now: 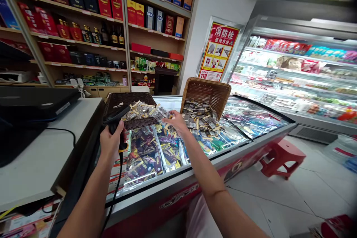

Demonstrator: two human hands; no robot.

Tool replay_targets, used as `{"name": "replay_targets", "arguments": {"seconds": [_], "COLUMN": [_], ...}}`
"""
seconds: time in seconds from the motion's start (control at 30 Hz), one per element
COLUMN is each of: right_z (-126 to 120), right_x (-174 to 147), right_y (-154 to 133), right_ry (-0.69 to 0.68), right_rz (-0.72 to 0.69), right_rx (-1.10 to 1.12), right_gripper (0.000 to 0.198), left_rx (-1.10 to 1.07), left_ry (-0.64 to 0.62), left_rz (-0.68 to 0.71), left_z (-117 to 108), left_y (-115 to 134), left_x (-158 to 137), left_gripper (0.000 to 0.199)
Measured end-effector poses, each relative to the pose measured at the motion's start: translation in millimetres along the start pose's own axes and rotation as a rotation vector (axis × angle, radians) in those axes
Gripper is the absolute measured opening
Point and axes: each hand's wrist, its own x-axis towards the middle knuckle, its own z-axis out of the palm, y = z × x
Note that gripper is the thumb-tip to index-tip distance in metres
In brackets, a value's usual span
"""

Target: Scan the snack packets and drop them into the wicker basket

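Note:
My left hand (112,139) is wrapped round the handle of a black barcode scanner (116,115), whose cord hangs down along my forearm. In my right hand (176,121) is a small clear packet (160,113), pinched between thumb and fingers. It is above the edge of a dark wicker basket (110,100), where several similar packets (139,109) lie heaped. To the right, a brown wicker basket (206,91) is tipped on its side, with more packets (199,115) spilling from it onto the glass top of a chest freezer (178,176).
Wrapped ice creams (145,148) show through the freezer glass. A white counter (80,119) with a black machine (36,100) stands at the left. A red stool (284,156) is on the tiled floor at the right. Shelves of boxed bottles and a lit display fridge (295,70) line the back.

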Motion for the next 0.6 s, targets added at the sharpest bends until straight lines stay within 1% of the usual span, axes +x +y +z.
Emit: {"name": "replay_targets", "arguments": {"seconds": [0.07, 0.17, 0.27, 0.37, 0.43, 0.53, 0.6], "right_z": [-20, -34, -36, -34, -34, -35, -37], "right_x": [-9, -11, -9, -8, -10, -12, -13], "right_y": [10, 24, 32, 35, 37, 38, 39], "right_ry": [0.031, 0.094, 0.197, 0.317, 0.367, 0.409, 0.421], "right_rz": [0.028, 0.083, 0.125, 0.092, 0.073, 0.075, 0.077], "right_rx": [0.071, 0.177, 0.276, 0.354, 0.377, 0.339, 0.259], "right_gripper": [0.070, 0.074, 0.075, 0.063, 0.058, 0.057, 0.057], "left_rx": [0.046, 0.123, 0.175, 0.230, 0.274, 0.315, 0.325], "left_ry": [-0.087, -0.263, -0.416, -0.544, -0.625, -0.708, -0.734], "left_rz": [0.023, -0.002, -0.053, -0.091, -0.118, -0.144, -0.147], "left_z": [5, 11, 15, 18, 22, 27, 29], "left_y": [-3, -8, -9, -4, 0, 2, 1], "left_x": [-5, -12, -17, -22, -26, -31, -33], "left_gripper": [0.045, 0.047, 0.048, 0.050, 0.051, 0.052, 0.052]}}
